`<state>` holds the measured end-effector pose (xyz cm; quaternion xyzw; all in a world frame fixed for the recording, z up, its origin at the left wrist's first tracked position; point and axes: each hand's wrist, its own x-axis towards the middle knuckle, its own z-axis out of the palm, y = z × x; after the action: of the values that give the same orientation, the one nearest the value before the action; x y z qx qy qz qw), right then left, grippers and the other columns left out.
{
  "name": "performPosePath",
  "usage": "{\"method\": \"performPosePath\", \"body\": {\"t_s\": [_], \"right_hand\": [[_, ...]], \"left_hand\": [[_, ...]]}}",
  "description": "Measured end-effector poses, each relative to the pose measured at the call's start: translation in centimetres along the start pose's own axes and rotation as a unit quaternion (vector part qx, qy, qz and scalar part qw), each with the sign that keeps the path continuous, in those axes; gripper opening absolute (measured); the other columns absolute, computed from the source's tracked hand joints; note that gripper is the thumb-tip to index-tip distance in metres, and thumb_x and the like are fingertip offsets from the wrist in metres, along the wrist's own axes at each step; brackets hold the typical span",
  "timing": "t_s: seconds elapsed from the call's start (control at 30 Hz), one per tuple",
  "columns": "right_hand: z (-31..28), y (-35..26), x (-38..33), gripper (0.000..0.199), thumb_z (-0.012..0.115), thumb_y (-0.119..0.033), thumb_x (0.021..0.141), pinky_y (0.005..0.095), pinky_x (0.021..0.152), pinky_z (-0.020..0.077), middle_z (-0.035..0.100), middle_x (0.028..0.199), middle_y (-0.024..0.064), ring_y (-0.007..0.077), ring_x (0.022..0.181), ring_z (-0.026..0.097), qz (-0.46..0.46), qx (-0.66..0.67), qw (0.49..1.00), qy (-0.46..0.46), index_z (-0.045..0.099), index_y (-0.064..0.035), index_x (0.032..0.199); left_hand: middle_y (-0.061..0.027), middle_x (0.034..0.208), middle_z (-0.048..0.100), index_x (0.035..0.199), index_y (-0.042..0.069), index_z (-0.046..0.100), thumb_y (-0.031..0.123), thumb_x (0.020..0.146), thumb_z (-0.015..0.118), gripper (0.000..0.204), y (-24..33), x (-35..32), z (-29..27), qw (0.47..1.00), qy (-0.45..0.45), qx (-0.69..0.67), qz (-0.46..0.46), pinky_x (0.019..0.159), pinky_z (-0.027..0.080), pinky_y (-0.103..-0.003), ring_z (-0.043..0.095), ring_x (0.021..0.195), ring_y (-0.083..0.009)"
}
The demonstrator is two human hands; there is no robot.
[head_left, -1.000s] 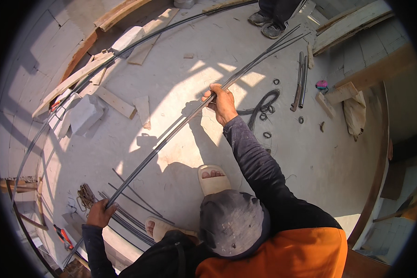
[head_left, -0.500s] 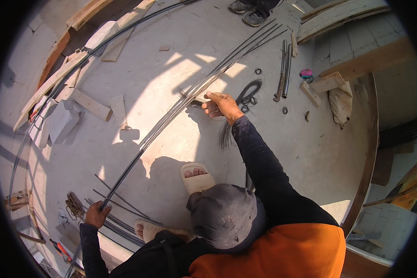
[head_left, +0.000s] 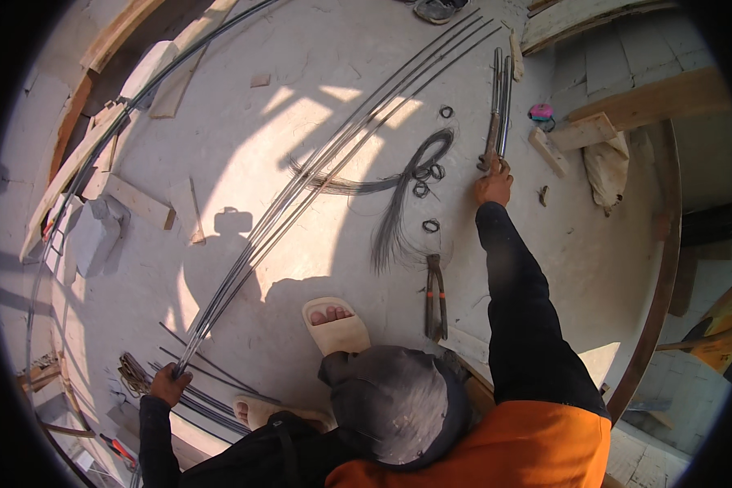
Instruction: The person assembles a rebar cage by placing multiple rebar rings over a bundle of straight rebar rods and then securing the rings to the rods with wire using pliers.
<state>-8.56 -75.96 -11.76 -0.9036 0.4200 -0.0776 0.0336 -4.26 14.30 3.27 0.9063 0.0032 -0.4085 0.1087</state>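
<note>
On the concrete floor [head_left: 244, 163], a bundle of long rebars [head_left: 317, 175] runs diagonally; the left hand [head_left: 169, 384] grips its near end at lower left. Far to the right, the right hand [head_left: 494, 185] closes around the handle end of a long tool [head_left: 498, 106] lying beside wire rings [head_left: 425, 172]. Pliers [head_left: 436, 296] lie near a sandalled foot [head_left: 333, 324], and tie wire [head_left: 398, 207] fans out between the rebars and the rings.

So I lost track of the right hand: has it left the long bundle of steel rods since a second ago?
Yes. The right hand moved right, off the long steel rods, past the dark wire loops, to the short rod bundle.
</note>
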Motion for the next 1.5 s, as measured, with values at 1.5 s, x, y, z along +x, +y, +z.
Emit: {"method": "performPosePath", "body": {"t_s": [1.5], "right_hand": [[-1.6, -9.7, -9.9, 0.056, 0.071, -0.016, 0.09, 0.0502, 0.116, 0.0427, 0.063, 0.141, 0.0224, 0.0433, 0.136, 0.052, 0.113, 0.284, 0.949, 0.07, 0.061, -0.0058, 0.144]], "left_hand": [[-0.0215, 0.114, 0.078, 0.139, 0.001, 0.065, 0.039, 0.088, 0.084, 0.066, -1.8, -2.4, -3.4, 0.999, 0.025, -0.02, 0.014, 0.097, 0.058, -0.044, 0.075, 0.108, -0.0358]]}}
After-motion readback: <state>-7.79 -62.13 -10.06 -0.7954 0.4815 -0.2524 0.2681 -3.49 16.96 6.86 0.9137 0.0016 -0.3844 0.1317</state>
